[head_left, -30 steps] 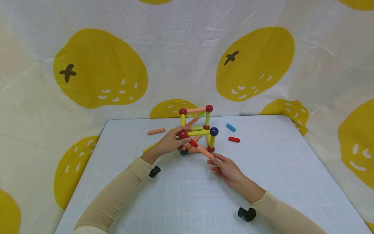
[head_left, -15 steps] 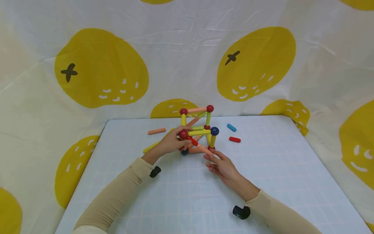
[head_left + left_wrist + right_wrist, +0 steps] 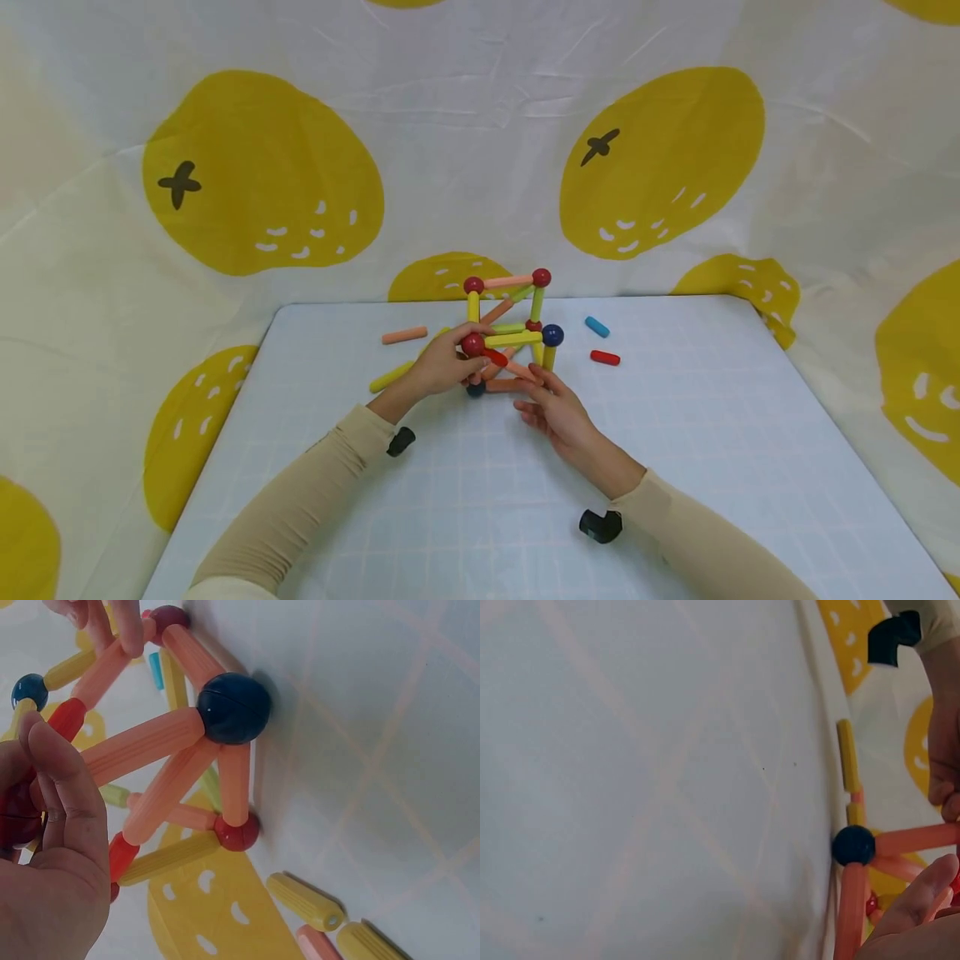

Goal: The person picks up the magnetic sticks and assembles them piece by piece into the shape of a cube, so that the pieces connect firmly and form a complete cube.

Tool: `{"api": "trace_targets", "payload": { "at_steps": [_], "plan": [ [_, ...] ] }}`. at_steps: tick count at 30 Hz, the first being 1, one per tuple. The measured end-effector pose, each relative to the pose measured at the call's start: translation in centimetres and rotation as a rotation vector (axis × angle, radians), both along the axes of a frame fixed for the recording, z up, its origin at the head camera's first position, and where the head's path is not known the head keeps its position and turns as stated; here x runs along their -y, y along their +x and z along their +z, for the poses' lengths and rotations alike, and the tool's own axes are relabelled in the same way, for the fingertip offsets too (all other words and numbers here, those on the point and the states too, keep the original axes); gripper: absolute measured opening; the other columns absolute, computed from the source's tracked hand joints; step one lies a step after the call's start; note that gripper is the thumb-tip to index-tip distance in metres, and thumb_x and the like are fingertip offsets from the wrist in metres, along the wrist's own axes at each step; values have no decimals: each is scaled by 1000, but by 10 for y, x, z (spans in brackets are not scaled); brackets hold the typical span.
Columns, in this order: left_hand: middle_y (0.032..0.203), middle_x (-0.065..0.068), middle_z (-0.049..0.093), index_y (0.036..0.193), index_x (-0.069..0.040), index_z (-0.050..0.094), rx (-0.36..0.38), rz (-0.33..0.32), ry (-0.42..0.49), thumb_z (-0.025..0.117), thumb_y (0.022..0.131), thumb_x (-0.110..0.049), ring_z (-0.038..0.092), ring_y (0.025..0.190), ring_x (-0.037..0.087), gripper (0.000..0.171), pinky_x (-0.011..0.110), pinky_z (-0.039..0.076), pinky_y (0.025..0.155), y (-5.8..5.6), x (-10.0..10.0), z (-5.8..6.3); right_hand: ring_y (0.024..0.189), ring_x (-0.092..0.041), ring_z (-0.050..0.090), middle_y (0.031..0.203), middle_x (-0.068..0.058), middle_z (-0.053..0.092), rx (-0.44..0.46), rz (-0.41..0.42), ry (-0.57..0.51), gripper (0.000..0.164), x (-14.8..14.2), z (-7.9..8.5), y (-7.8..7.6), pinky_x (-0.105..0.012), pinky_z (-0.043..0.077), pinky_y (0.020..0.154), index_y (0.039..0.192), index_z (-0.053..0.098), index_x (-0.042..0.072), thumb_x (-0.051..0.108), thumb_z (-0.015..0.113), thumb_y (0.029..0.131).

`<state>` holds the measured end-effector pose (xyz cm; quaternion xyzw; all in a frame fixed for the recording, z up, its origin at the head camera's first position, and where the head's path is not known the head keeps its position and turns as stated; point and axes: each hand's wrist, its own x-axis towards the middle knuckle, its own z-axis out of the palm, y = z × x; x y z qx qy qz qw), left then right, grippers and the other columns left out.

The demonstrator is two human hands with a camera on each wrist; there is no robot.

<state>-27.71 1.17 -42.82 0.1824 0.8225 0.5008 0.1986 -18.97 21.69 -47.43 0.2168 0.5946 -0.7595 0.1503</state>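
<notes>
A cube-like frame of magnetic sticks and balls stands towards the back of the table. My left hand (image 3: 442, 363) holds its upper front left corner, with fingers about the red ball (image 3: 473, 344) there. From that corner a short red stick (image 3: 495, 357) slants down, joined to a peach stick (image 3: 105, 673). My right hand (image 3: 564, 417) pinches the lower end of this peach stick, fingertips close to the lower front right red ball (image 3: 169, 616). A dark blue ball (image 3: 234, 708) forms the lower front left corner, and another blue ball (image 3: 552, 335) tops the front right.
Loose on the table (image 3: 450, 500) are a peach stick (image 3: 405, 335) and a yellow stick (image 3: 392, 377) to the left. A short blue stick (image 3: 597, 327) and a short red stick (image 3: 605, 357) lie right of the frame. A lemon-print cloth (image 3: 465, 167) hangs behind.
My right hand has moved left and away from me, swinging the peach stick's lower end in towards the frame's lower right corner. My left hand stays at its corner.
</notes>
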Motion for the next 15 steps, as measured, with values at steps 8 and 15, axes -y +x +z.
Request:
{"api": "trace_targets", "payload": {
  "at_steps": [8,15],
  "plan": [
    [99,13,69,140,-28,56,-47,16,-17,70,97,-12,68,73,31,48,27,56,63,1,2,1,93,-16,68,144,-8,61,-34,4,9,59,3,1,-7,-22,56,81,158,37,26,30,60,104],
    [127,8,60,153,-36,33,-128,46,-39,70,95,-9,68,78,32,74,28,56,63,9,15,-7,81,-17,62,127,-10,59,17,-43,224,37,-17,-6,5,-22,55,73,142,53,19,27,53,106]
  ]
}}
